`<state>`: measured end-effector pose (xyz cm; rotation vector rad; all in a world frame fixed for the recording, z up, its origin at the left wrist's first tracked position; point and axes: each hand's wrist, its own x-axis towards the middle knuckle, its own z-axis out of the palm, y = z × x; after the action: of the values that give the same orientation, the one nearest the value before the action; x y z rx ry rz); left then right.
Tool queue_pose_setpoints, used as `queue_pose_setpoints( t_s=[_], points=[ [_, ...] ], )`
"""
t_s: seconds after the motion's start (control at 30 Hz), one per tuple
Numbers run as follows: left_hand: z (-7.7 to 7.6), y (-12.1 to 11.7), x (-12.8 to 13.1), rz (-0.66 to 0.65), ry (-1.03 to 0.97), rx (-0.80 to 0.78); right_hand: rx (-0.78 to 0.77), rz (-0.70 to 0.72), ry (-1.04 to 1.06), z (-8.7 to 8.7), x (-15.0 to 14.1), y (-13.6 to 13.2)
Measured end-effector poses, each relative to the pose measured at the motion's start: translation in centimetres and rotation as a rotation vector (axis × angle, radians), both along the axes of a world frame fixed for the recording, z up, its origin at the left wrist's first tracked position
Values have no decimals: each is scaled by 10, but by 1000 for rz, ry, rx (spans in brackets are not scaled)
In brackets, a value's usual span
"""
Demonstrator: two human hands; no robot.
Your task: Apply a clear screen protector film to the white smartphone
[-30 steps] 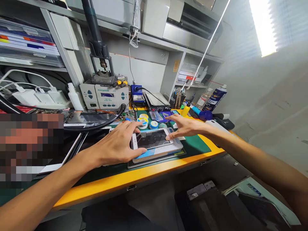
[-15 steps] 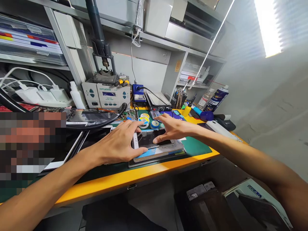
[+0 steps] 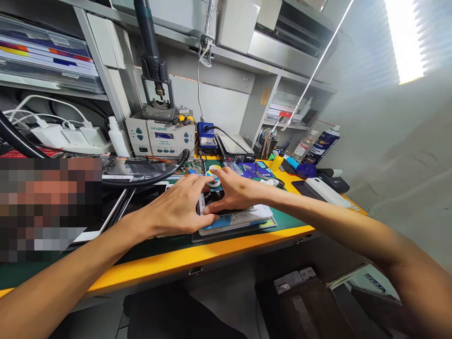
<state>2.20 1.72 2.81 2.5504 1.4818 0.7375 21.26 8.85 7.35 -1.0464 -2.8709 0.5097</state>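
A white smartphone (image 3: 243, 214) lies flat in a fixture (image 3: 247, 225) on the green mat near the bench's yellow front edge. My left hand (image 3: 180, 207) rests on the phone's left end, fingers stretched out and pressing on it. My right hand (image 3: 235, 190) lies over the dark screen, fingers spread flat, its fingertips close to those of my left hand. Most of the screen is hidden under both hands. Neither hand grips anything.
A hot-air rework station (image 3: 160, 134) with its black hose stands behind. Solder spools (image 3: 212, 172), a blue soldering station (image 3: 206, 134), a heating plate (image 3: 235, 148), bottles (image 3: 323, 143) and a yellow bottle (image 3: 277, 162) crowd the back. Opened devices (image 3: 137, 167) lie at the left.
My right hand slid left across the phone's screen, from its right end to its left part near my left hand. My left hand stayed on the phone's left end.
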Motion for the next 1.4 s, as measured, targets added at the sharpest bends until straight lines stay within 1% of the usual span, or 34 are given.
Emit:
queue_pose_setpoints(
  t_s=[0.2,0.37,0.53,0.73,0.9,1.1,1.23,1.4],
  points=[
    [2,0,-1,-22,-5,-12,5,16,17,-2,-10,-2],
    [2,0,-3,-18,14,-7,7,19,9,-2,-7,-6],
    [1,1,-4,-25,15,-19,-18,17,-26,2,5,-6],
    [0,1,-4,-19,10,-16,0,-20,-77,1,17,0],
    [1,0,-4,-5,6,-39,-15,-54,-127,8,31,3],
    [3,0,-2,7,-4,-35,-59,-173,-189,14,55,9],
    [4,0,-1,26,-28,-51,-64,-217,-187,13,72,14],
    [2,1,-3,13,-17,-35,-64,-273,-213,12,87,19]
  ],
)
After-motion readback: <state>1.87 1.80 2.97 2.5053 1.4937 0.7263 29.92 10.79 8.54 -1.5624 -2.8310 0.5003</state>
